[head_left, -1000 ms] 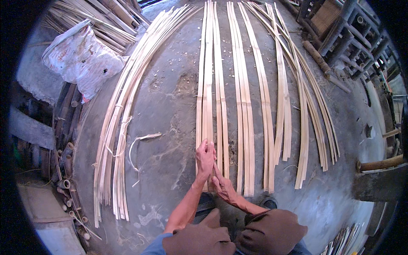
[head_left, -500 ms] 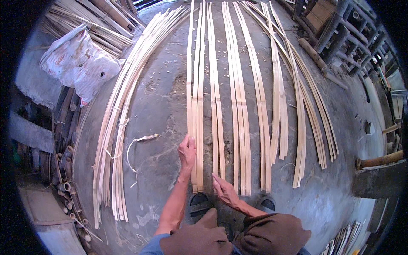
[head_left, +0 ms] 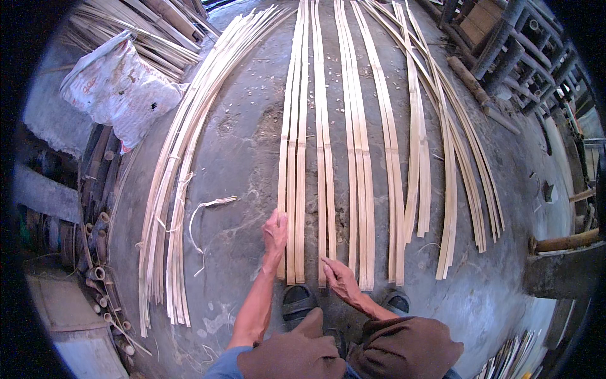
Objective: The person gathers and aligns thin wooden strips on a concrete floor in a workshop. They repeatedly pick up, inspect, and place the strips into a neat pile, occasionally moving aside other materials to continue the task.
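Long pale bamboo strips (head_left: 358, 189) lie lengthwise in small groups on the grey floor, running away from me. My left hand (head_left: 275, 232) is closed on the outermost strip (head_left: 283, 177) of a three-strip group, partway up from its near end. Close to the near ends of the neighbouring pair (head_left: 324, 208), my right hand (head_left: 341, 280) is closed with its thumb and forefinger at the edge of a strip. Its other fingers are curled under and partly hidden.
A loosely tied strip bundle (head_left: 180, 177) lies to the left, beside a scrap of fibre (head_left: 201, 218). A white sack (head_left: 120, 88) rests beyond it. Bamboo poles (head_left: 98, 271) line the left side; a dark rack (head_left: 524, 57) stands far right. My sandalled foot (head_left: 297, 303) is close to the strip ends.
The outermost strip, lifted and angled before, now lies alongside its two neighbours, and my left hand is slightly lower. My right hand has shifted a little to the right.
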`<move>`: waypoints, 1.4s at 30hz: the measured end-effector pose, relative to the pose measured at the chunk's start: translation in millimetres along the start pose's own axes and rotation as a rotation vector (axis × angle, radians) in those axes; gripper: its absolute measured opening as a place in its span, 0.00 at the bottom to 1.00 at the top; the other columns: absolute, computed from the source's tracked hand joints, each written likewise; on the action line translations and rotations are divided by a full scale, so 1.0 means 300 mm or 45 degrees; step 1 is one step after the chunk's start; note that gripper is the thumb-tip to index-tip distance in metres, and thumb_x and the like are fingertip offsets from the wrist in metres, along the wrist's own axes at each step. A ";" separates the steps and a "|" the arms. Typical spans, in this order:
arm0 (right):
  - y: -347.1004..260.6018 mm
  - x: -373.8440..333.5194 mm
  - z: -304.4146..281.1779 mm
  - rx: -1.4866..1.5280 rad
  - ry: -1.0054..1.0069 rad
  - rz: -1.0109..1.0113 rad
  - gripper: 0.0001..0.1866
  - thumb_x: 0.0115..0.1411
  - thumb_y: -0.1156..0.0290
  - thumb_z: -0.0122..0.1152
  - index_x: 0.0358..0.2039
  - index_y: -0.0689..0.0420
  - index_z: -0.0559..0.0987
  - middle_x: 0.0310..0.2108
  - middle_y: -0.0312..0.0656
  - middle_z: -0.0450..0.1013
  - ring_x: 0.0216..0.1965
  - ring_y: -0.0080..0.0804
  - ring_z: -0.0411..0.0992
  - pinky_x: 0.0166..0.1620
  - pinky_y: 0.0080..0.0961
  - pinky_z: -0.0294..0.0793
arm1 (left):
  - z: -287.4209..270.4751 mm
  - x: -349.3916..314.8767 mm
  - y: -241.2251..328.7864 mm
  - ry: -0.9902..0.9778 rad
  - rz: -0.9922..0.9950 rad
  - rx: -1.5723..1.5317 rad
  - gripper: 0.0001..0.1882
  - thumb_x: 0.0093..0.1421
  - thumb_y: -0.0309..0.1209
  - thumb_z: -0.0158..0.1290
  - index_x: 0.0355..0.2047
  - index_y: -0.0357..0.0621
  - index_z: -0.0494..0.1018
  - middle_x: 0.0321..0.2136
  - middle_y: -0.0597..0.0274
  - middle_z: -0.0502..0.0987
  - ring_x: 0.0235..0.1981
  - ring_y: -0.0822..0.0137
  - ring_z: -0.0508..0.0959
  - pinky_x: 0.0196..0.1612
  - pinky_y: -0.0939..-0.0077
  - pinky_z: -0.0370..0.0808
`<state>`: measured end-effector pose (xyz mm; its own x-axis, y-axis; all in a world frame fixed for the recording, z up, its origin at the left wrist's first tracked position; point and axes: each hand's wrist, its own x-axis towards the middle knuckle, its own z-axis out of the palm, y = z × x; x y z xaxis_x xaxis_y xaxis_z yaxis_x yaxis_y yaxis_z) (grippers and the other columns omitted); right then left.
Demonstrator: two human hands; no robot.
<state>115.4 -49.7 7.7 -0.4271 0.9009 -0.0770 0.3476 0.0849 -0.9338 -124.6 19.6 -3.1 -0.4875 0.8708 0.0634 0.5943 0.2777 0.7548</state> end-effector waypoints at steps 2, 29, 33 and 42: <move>-0.031 0.018 -0.036 0.006 0.058 -0.012 0.16 0.69 0.69 0.52 0.54 0.58 0.76 0.29 0.47 0.73 0.29 0.36 0.72 0.35 0.30 0.72 | 0.008 -0.008 -0.039 -0.006 0.015 0.069 0.18 0.64 0.35 0.51 0.48 0.33 0.72 0.31 0.36 0.76 0.35 0.39 0.78 0.38 0.50 0.73; 0.251 -0.013 -0.486 -0.692 0.612 0.378 0.32 0.57 0.69 0.63 0.61 0.57 0.65 0.46 0.57 0.65 0.48 0.56 0.68 0.50 0.47 0.70 | 0.032 -0.104 0.076 0.054 -0.008 0.227 0.26 0.63 0.36 0.52 0.58 0.39 0.66 0.47 0.47 0.68 0.49 0.48 0.70 0.52 0.52 0.68; 0.246 -0.009 -0.525 -0.577 0.631 0.377 0.25 0.60 0.69 0.60 0.57 0.59 0.70 0.42 0.58 0.72 0.44 0.56 0.72 0.48 0.45 0.72 | 0.181 -0.171 0.202 -0.160 0.431 0.199 0.27 0.62 0.38 0.53 0.59 0.38 0.65 0.54 0.45 0.67 0.55 0.47 0.68 0.59 0.54 0.63; 0.103 -0.053 -0.466 -0.421 0.860 0.191 0.21 0.66 0.66 0.55 0.57 0.62 0.73 0.34 0.55 0.77 0.34 0.36 0.77 0.38 0.31 0.76 | 0.461 -0.348 0.322 -0.725 0.827 0.565 0.40 0.65 0.49 0.46 0.70 0.41 0.49 0.71 0.47 0.46 0.73 0.51 0.42 0.71 0.48 0.35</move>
<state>249.7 -1.9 29.1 0.2102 0.9684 0.1345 0.6385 -0.0318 -0.7689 72.3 11.5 -26.9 0.3338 0.9421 -0.0326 0.8826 -0.3002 0.3619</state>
